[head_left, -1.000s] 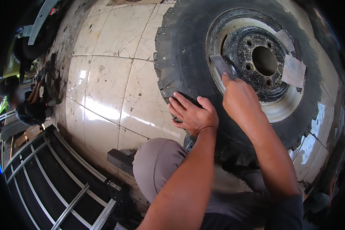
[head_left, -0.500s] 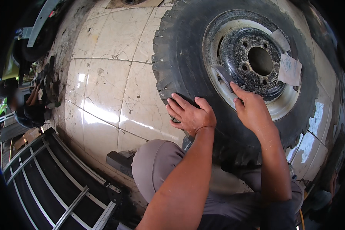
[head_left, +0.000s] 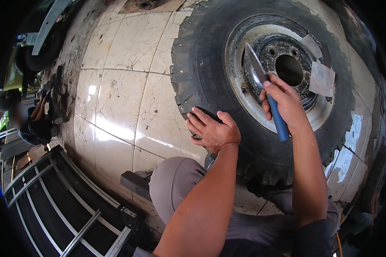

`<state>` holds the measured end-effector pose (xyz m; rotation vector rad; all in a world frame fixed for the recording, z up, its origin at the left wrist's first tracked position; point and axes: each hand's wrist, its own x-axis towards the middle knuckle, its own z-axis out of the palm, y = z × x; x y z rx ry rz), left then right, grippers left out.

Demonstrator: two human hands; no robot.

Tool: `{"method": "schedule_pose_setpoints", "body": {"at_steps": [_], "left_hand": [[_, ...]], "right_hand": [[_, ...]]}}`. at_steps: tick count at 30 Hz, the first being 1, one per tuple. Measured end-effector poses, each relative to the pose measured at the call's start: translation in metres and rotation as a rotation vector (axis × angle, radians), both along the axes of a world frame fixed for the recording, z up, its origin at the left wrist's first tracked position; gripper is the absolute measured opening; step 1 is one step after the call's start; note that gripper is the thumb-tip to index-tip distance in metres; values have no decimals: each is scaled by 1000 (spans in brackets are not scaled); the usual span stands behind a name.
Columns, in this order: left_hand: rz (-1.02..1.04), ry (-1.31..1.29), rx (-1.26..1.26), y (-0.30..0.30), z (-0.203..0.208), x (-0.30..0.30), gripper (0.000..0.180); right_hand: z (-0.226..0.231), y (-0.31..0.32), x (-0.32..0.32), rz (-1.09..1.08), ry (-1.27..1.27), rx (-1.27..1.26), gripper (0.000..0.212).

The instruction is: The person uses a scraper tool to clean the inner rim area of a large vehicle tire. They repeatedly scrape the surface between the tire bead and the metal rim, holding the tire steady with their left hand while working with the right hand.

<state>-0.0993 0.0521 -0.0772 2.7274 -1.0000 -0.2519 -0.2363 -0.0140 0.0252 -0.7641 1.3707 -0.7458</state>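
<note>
The right hand (head_left: pixel 286 105) has turned the knife (head_left: pixel 257 65) over the wheel rim (head_left: pixel 243 90), fingers gripping its now-visible blue handle (head_left: pixel 278 120); the left hand (head_left: pixel 218 132) stays spread on the tyre (head_left: pixel 212 55), cut off above.

floor (head_left: pixel 120 77): cream tiles, dark joints, cracks and specks; bright glare patches left of centre. top edge: brown cardboard sheet (head_left: pixel 169 5) with round metal part (head_left: pixel 146 6) on it. lower left: black panel (head_left: pixel 51 214) crossed by silver bars (head_left: pixel 80 234); dark block (head_left: pixel 135 184) lying near its right side. far left: person in dark clothing (head_left: pixel 26 133), small. upper left: pale metal bar (head_left: pixel 49 28), yellow-green panel (head_left: pixel 11 70). lower right: thin yellow cable (head_left: pixel 339 245), mostly cut off by rim.
</note>
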Motion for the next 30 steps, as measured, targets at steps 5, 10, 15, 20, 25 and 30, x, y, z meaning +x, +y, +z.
{"method": "schedule_pose_setpoints", "body": {"at_steps": [5, 10, 15, 20, 25, 30], "left_hand": [[-2, 32, -19, -2, 1, -2, 73], [37, 46, -19, -4, 6, -3, 74], [49, 39, -33, -4, 1, -1, 73], [22, 7, -59, -2, 0, -1, 73], [44, -2, -43, 0, 2, -5, 71], [59, -7, -47, -1, 2, -6, 70]], "right_hand": [[6, 42, -15, -180, -173, 109, 71], [24, 55, -18, -309, -488, -65, 60], [-3, 60, -25, -149, -167, 5, 50], [-25, 64, -30, -246, -298, -58, 66], [-15, 61, -38, -221, -328, 39, 72], [8, 74, -39, -245, -99, 14, 57]]}}
